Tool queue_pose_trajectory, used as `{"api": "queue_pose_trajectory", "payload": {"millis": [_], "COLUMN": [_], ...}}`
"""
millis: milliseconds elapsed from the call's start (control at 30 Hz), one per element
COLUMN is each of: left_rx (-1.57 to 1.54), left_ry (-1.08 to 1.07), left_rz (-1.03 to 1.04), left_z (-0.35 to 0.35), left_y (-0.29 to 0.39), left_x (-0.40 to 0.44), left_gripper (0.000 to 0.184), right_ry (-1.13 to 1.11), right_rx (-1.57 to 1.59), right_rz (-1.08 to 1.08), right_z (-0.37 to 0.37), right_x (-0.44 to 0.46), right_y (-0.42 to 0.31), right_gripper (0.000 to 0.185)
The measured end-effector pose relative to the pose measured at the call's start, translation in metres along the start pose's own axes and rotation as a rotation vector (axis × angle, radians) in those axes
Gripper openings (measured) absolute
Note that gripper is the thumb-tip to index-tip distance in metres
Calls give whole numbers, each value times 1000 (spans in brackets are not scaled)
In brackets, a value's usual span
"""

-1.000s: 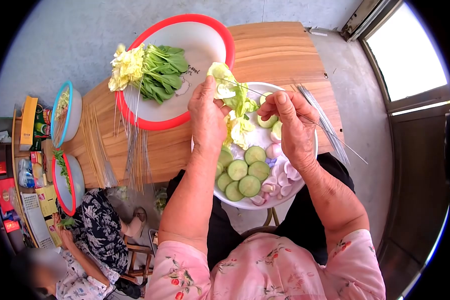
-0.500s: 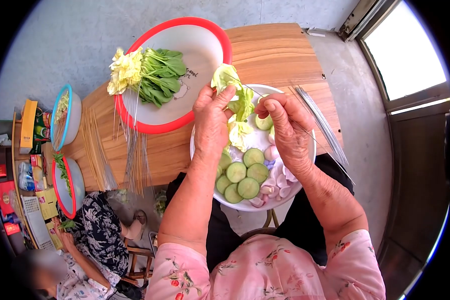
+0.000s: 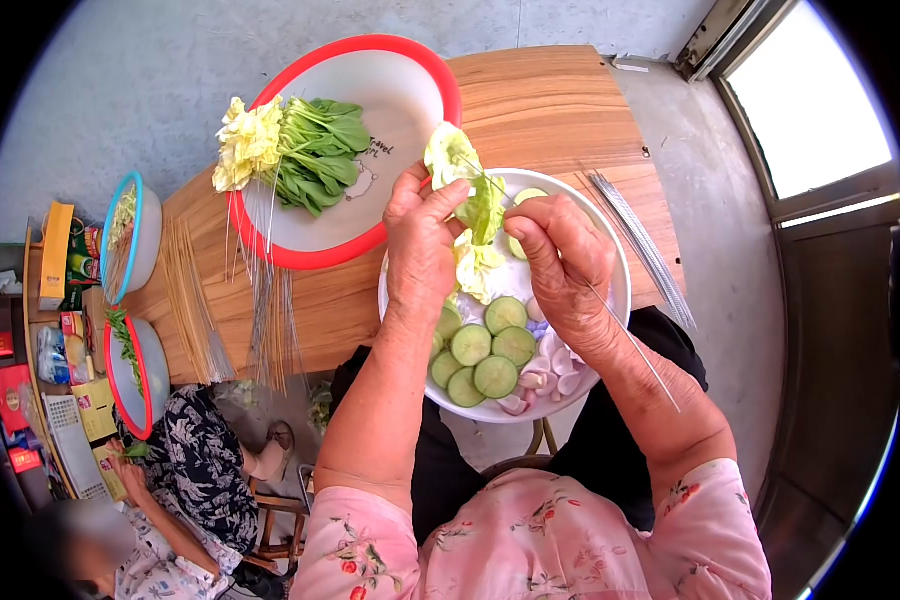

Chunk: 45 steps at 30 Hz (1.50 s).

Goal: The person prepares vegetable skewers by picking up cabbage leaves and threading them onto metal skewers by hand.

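Observation:
Over the white bowl (image 3: 618, 330), my left hand (image 3: 420, 235) pinches a pale green cabbage leaf (image 3: 482, 212) between thumb and fingers. My right hand (image 3: 568, 258) is closed on a thin metal skewer (image 3: 642, 358); one end reaches into the leaf and the other runs back along my right forearm. Below my hands, several cucumber slices (image 3: 497, 376) lie in the bowl beside peeled onion or shallot pieces (image 3: 548, 370). More yellowish leaf (image 3: 478, 262) rests under the held one.
A red-rimmed basin (image 3: 320, 255) on the wooden table (image 3: 540, 100) holds skewered greens (image 3: 320, 150) and yellow leaves (image 3: 248, 140). Loose skewers (image 3: 642, 245) lie at the right, others (image 3: 192, 300) at the left. Another person (image 3: 175, 530) sits lower left near smaller basins (image 3: 148, 370).
My right hand has shifted slightly left and down, closer to the leaf. The skewer has swung, its rear end now lying along my forearm.

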<state>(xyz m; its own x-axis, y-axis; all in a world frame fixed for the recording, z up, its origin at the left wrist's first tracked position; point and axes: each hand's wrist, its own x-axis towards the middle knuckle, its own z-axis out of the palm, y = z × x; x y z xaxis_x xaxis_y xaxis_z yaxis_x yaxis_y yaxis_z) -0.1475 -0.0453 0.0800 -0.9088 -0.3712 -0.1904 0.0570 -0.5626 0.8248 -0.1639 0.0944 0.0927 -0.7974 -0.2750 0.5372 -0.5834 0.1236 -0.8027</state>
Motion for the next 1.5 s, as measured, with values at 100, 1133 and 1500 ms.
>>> {"api": "queue_pose_trajectory", "payload": {"millis": [100, 1133, 1500], "left_rx": [-28, -375, -247], "left_ry": [-20, 249, 261], "left_rz": [-18, 39, 128], "left_z": [-2, -36, -23], "left_y": [0, 2, 12], "left_x": [1, 24, 17], "left_gripper": [35, 23, 24], "right_ry": [-5, 72, -3], "right_rx": [-23, 383, 585], "right_rz": [-38, 402, 549], "right_z": [0, -10, -2], "right_x": [0, -10, -8], "right_y": [2, -1, 4], "right_gripper": [10, 38, 33]}}
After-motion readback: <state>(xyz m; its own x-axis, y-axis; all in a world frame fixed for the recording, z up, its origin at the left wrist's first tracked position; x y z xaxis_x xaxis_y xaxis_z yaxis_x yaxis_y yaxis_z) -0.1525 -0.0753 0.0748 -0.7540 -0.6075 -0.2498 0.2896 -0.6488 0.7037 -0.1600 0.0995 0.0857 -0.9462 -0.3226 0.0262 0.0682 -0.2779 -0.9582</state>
